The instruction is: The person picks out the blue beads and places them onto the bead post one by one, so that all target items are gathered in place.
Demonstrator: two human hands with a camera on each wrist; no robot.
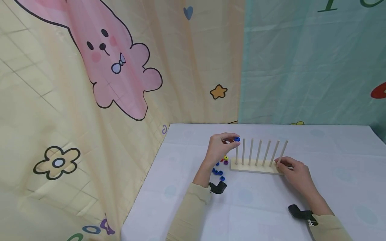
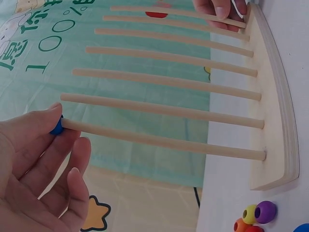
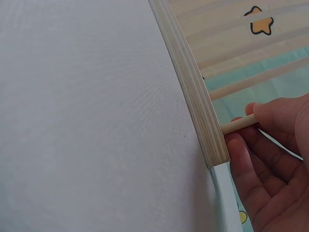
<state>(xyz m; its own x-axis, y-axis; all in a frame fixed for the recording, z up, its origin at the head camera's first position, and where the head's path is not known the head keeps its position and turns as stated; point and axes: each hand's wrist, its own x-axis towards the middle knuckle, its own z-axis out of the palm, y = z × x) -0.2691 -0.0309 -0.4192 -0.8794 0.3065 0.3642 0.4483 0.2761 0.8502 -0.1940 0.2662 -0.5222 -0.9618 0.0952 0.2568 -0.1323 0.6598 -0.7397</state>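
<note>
A blue bead is pinched between the thumb and fingers of my left hand at the top of the leftmost peg. In the left wrist view the bead meets that peg's tip, mostly covered by fingers. The peg belongs to a pale wooden rack, a flat base with several upright pegs in a row. At the rack's other end my right hand grips the rightmost peg low down, with fingers beside the base's end. None of the pegs carries a bead below its tip.
Left of the rack, near my left wrist, lie several loose blue beads. Close to them sit a yellow bead, a purple bead, and orange and red ones. A white cloth covers the table; printed curtains hang behind it.
</note>
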